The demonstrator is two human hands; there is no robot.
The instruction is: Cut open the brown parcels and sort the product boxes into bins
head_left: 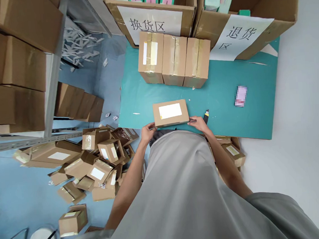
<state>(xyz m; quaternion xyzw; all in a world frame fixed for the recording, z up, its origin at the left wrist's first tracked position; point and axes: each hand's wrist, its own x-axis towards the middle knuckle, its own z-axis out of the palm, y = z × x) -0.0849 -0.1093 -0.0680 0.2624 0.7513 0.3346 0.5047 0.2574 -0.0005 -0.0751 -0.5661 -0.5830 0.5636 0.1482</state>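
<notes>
A small brown cardboard box (171, 119) with a white label on top lies near the front edge of the green table (226, 121). My left hand (148, 132) holds its near left corner, fingertips against the side. At the near right corner, my right hand (199, 123) grips the box with thumb and fingers. Just beyond my right hand is a box cutter (206, 115) with a black and yellow handle. Three taped cardboard boxes (174, 59) stand in a row farther back on the table.
Two large open cartons (185, 12) with paper signs hold green and white packs at the back. A blurred pink item (241, 96) lies on the right. Opened boxes (97, 172) are heaped on the floor at left, below a shelf (54, 69) of cartons.
</notes>
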